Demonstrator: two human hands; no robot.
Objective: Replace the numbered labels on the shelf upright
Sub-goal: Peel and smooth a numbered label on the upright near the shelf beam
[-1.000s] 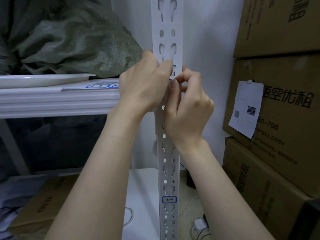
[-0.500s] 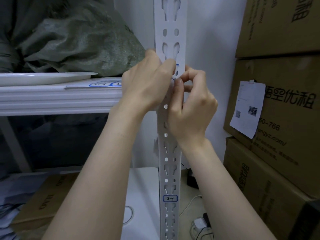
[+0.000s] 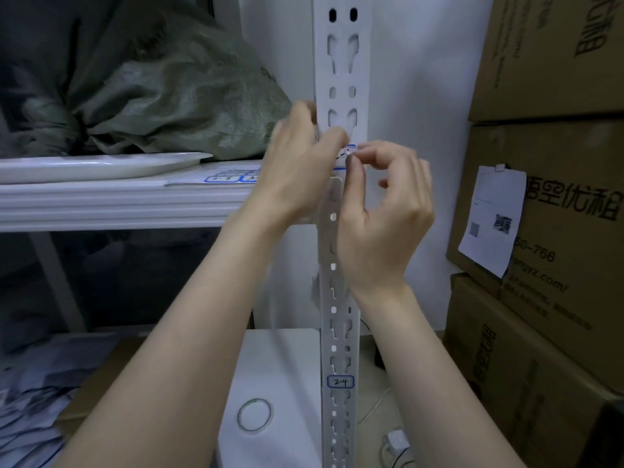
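White slotted shelf upright [image 3: 341, 79] at frame centre bears a blue-edged label [image 3: 349, 151] pinched by curled fingers of both left hand [image 3: 297, 163] and right hand [image 3: 381, 214], a 2-4 label [image 3: 340, 382] lower, cardboard boxes [image 3: 557, 197] close at right.

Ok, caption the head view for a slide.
Left hand and right hand hold a blue-edged label against the white upright.

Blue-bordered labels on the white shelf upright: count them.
2. One blue-bordered label marked 2-4, low on the white slotted upright; a second label, partly covered, between left hand and right hand. More may be hidden.
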